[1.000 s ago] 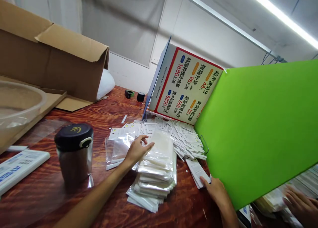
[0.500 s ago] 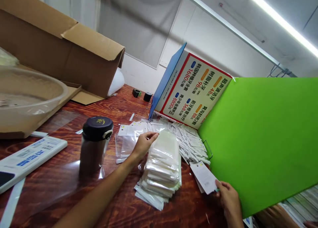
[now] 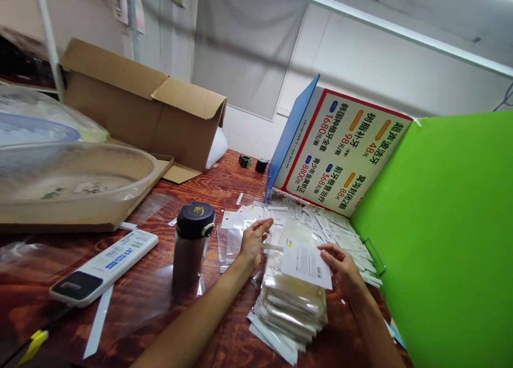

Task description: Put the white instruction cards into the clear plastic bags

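Observation:
My right hand (image 3: 340, 264) pinches the right edge of a white printed card (image 3: 304, 265) with a yellow mark at its upper left. The card lies over a thick stack of clear plastic bags (image 3: 292, 309). Left of the stack's upper end is my left hand (image 3: 254, 242), thumb and fingers brought together; what they hold, if anything, I cannot make out. A pale strip (image 3: 272, 247) shows between that hand and the card. Behind the stack lies a heap of white cards (image 3: 328, 226), and more cards in clear bags (image 3: 234, 234) lie beyond my left hand.
A dark-lidded bottle (image 3: 192, 245) stands left of my left forearm. Farther left are a white power bank (image 3: 108, 266) with a cable, a plastic basin (image 3: 148, 170) and a cardboard box (image 3: 180, 135). A green panel (image 3: 449, 224) and a printed board (image 3: 332, 149) stand upright at the right and back.
My right hand has brought the card from the right side of the heap over the bag stack. My left hand has shifted slightly off the stack's top. The view has turned left.

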`<state>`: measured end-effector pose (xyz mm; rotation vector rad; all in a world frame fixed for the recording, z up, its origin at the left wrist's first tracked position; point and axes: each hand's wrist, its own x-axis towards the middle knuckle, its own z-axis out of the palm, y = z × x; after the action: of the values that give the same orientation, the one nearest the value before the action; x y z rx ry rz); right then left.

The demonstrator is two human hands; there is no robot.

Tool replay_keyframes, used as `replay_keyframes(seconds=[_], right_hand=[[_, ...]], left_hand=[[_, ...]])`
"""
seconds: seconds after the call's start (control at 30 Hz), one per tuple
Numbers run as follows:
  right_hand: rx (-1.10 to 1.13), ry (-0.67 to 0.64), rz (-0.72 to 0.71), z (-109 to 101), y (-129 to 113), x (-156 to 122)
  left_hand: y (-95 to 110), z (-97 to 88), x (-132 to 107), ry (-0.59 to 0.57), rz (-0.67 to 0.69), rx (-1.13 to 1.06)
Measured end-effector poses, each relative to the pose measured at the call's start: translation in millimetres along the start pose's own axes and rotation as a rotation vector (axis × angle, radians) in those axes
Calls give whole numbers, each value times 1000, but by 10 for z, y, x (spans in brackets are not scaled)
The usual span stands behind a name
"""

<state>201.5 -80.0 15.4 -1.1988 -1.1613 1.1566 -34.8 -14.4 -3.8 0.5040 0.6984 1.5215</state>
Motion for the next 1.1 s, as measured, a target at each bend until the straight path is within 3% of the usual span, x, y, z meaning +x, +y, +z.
replay_keyframes(seconds=[0.1,0.2,0.33,0.53,0.77,1.1], right_hand=[[-62,-35,35,-12,202,62],[-52,39,13,-10,295,15],[104,183,-6,79,273,-62],[198,251,18,128,192,-90],[231,165,64,69,204,-99],[313,190,14,131,180,-133]], left_hand=[[-13,-29,38,23,-10,-53],[-19,-40,46,37,-36,-40],[-34,-32,23,19,-13,79],[-58,-5,-27,-93,46,219],[-38,24,-73,-60,157,266],[-34,32,-102,-64,73,298]])
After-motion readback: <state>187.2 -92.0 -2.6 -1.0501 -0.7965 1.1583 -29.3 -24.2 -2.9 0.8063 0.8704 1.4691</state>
